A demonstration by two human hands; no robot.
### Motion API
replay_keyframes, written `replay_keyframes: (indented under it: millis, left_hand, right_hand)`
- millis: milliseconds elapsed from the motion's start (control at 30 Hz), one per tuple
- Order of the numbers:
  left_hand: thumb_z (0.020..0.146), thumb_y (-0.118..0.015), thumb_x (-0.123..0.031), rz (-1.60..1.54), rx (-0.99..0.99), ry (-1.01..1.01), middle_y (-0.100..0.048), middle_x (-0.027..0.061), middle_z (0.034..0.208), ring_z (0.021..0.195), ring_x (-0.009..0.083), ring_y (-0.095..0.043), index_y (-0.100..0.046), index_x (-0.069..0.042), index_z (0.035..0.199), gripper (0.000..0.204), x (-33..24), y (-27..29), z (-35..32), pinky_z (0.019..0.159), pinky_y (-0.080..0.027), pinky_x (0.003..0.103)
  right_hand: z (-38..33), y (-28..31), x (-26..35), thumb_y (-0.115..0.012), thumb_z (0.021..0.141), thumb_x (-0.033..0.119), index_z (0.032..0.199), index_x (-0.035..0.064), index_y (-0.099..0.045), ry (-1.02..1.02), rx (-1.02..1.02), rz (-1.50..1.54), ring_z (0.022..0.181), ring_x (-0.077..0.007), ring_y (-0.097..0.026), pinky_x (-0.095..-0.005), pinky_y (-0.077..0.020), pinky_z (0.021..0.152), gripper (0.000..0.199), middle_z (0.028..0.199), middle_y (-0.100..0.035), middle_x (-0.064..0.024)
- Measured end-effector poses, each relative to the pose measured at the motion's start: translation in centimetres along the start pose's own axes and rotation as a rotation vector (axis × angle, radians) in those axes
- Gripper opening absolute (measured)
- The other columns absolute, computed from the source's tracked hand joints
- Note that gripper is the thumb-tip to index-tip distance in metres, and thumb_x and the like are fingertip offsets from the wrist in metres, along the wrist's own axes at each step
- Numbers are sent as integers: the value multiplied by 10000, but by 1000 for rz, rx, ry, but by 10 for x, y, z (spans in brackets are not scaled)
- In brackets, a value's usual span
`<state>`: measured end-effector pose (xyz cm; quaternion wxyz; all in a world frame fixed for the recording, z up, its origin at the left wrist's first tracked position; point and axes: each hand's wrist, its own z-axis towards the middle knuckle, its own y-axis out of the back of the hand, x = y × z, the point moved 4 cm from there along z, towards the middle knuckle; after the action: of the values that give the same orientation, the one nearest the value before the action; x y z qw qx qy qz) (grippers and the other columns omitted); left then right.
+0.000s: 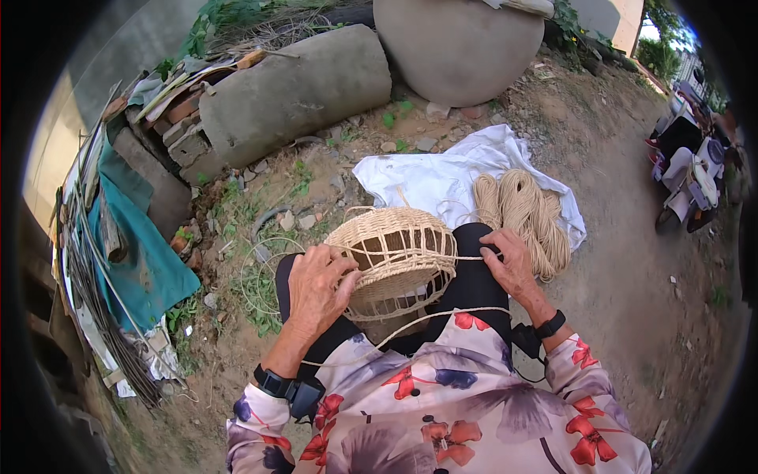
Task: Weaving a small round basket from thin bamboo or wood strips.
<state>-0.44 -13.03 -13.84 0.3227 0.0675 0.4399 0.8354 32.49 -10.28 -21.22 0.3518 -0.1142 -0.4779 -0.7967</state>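
Note:
A round, open-weave basket [387, 276] of pale straw-coloured cord rests between my knees, tilted so that its dark inside shows. My left hand [318, 284] grips the basket's near left rim, fingers curled over the weave. At the right, my right hand [509, 261] pinches a strand of cord [470, 258] that runs taut from the basket's rim to my fingers. The strand's loose length loops back across my lap, in front of the basket. Thin cord ends stick out from the basket's far and left sides.
Beyond my right knee, coiled hanks of cord [521, 209] lie on a white sheet [426, 180]. A concrete cylinder [300, 91] and a large round stone-like slab [458, 51] stand farther off. Teal cloth [138, 237] and bundled sticks lie left; a parked scooter [693, 170] stands far right.

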Motion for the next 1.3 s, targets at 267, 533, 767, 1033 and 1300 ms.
replay_keyframes:
  millis: [267, 533, 767, 1033, 1300]
  left_hand:
    - [850, -671, -104, -372, 291, 233, -649, 136, 820, 766, 313, -643, -670, -6, 891, 107, 21, -31, -11, 681, -494, 387]
    - [814, -692, -90, 100, 233, 475, -639, 130, 896, 828, 332, -641, -672, -22, 903, 114, 108, 52, -72, 722, -509, 415]
    - [769, -732, -101, 16, 10, 154, -628, 74, 964, 880, 278, -626, -681, -81, 975, 213, 10, -3, -15, 709, -509, 399]
    - [825, -698, -103, -105, -14, 342, -622, 148, 766, 699, 342, -633, -630, -29, 850, 104, 51, -11, -37, 629, -483, 429]
    - [850, -651, -119, 599, 46, 806, -679, 171, 869, 777, 373, -665, -676, -30, 937, 127, 188, 94, -161, 697, -526, 454]
  right_hand:
    - [-5, -28, 17, -693, 794, 111, 942, 34, -654, 104, 41, -9, 900, -294, -584, -396, -429, 820, 171, 901, -617, -95]
    - [-13, -34, 9, -733, 754, 156, 1052, 79, -648, 144, 168, -131, 955, -267, -548, -397, -388, 858, 319, 900, -588, -71]
    - [-20, -8, 46, -786, 678, 144, 930, 69, -637, 296, -43, -66, 890, -301, -540, -424, -399, 798, 302, 960, -585, -97]
    - [-46, -25, 58, -749, 721, 217, 792, 106, -627, 419, 519, -161, 795, -236, -522, -374, -365, 741, 180, 789, -531, -51]
    - [-40, -25, 55, -705, 710, 129, 740, 97, -608, 362, 342, -123, 744, -249, -520, -383, -360, 724, 107, 737, -508, -68]
